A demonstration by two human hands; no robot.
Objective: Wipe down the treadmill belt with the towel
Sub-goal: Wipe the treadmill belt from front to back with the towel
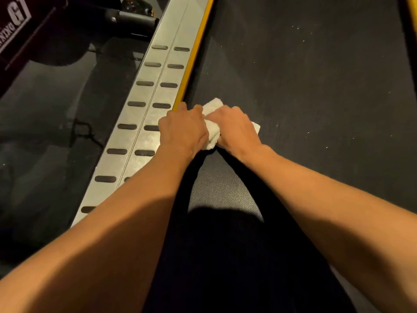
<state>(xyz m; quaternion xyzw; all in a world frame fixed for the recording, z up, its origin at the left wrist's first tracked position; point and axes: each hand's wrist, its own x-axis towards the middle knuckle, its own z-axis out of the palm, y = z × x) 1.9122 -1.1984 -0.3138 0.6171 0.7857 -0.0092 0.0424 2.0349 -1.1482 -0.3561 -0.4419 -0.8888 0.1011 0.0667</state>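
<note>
A bunched white towel (214, 132) lies pressed on the dark textured treadmill belt (304, 86), close to the belt's left edge. My left hand (184, 127) grips the towel's left side, its knuckles against the yellow strip. On the towel's right side my right hand (234, 126) presses down with curled fingers. Most of the towel is hidden under both hands; only its far corner, middle fold and right edge show. Pale specks dot the belt farther out.
A silver side rail (144, 109) with dark grip pads runs along the belt's left, edged by a yellow strip (194, 55). Dark floor (45, 132) and black equipment (130, 19) lie beyond it. My dark-clothed legs (225, 256) fill the foreground.
</note>
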